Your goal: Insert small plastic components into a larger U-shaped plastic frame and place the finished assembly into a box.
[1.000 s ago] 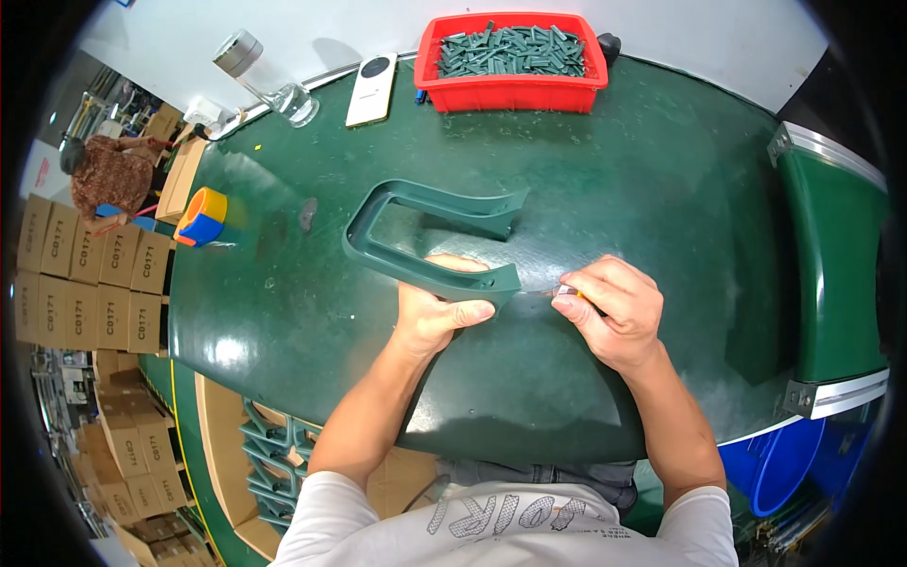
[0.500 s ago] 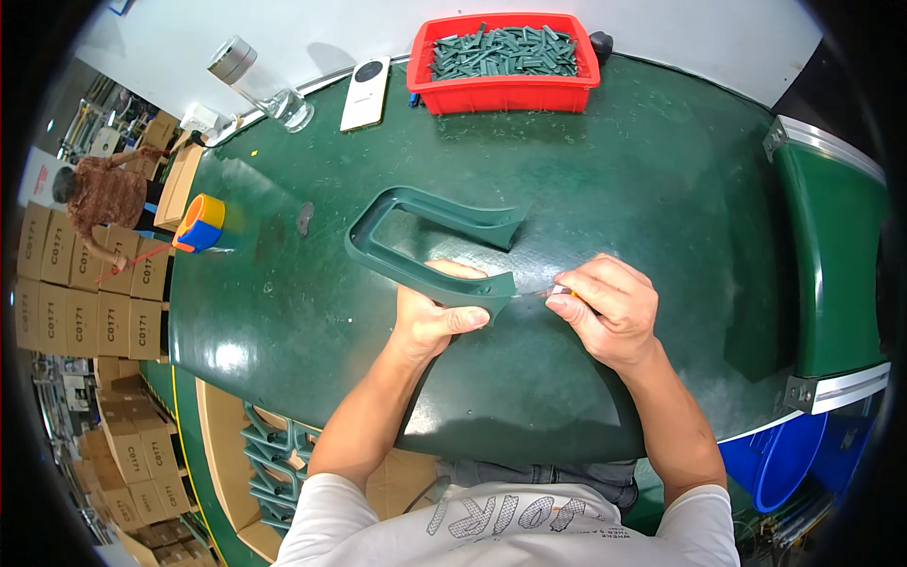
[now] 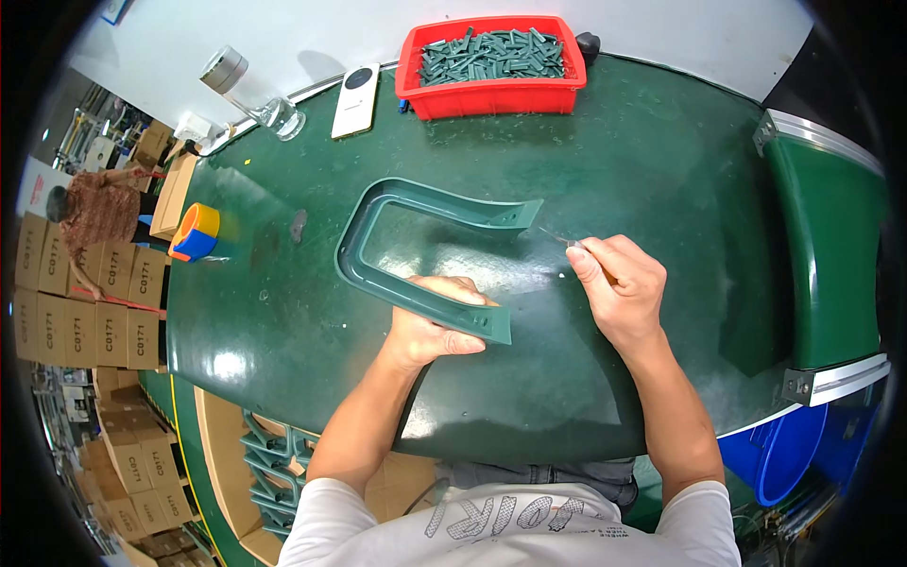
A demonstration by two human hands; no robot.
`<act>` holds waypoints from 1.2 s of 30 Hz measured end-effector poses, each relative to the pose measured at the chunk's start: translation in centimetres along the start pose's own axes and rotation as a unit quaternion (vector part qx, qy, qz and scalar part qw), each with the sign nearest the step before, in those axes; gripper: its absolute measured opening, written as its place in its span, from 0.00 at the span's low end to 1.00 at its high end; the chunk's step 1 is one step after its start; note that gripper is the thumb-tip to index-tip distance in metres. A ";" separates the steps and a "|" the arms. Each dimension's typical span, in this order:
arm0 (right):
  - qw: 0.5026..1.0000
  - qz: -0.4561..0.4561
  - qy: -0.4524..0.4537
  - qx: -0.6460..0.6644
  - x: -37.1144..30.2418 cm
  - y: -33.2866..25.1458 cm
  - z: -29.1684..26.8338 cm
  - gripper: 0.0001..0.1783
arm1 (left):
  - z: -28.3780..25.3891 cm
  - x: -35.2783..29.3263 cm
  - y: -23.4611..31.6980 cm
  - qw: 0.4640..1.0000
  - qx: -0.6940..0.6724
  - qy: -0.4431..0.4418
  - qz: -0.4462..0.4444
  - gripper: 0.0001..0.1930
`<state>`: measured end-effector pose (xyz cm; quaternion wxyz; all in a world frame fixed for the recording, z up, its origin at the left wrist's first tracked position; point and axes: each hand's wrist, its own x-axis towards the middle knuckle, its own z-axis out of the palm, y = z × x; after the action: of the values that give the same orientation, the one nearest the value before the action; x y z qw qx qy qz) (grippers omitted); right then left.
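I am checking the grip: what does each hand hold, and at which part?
The left hand grips the green U-shaped frame by its near arm. The right hand pinches a thin metal tool at its rear end.

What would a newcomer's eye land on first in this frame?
Most likely the big dark green U-shaped plastic frame lying mid-table, its near arm gripped by the left hand. Just right of it, the right hand holds a thin metal blade pointed toward the frame's far arm. At the table's far edge, a bright red bin of small green parts stands out.
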<state>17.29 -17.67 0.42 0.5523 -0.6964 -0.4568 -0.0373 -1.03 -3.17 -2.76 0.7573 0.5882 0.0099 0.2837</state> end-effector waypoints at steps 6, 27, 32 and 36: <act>1.000 -0.001 -0.005 -0.009 -0.1 0.3 0.2 0.08 | 0.2 0.5 0.4 0.999 0.010 -0.034 0.032 0.21; 0.995 0.002 0.065 -0.082 0.6 1.1 -0.5 0.08 | 1.1 0.6 0.8 0.997 -0.017 -0.062 0.031 0.24; 0.979 0.200 0.018 0.034 1.5 1.6 -2.1 0.14 | 0.9 0.6 0.4 0.994 0.023 -0.093 0.050 0.22; 0.879 0.336 -0.125 0.315 1.7 0.2 -2.6 0.21 | 0.7 0.8 0.7 0.994 0.037 -0.090 0.051 0.22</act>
<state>19.58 -18.74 2.21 0.6602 -0.5962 -0.2482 0.3834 -0.39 -3.30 -1.69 0.7173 0.6388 -0.0780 0.2670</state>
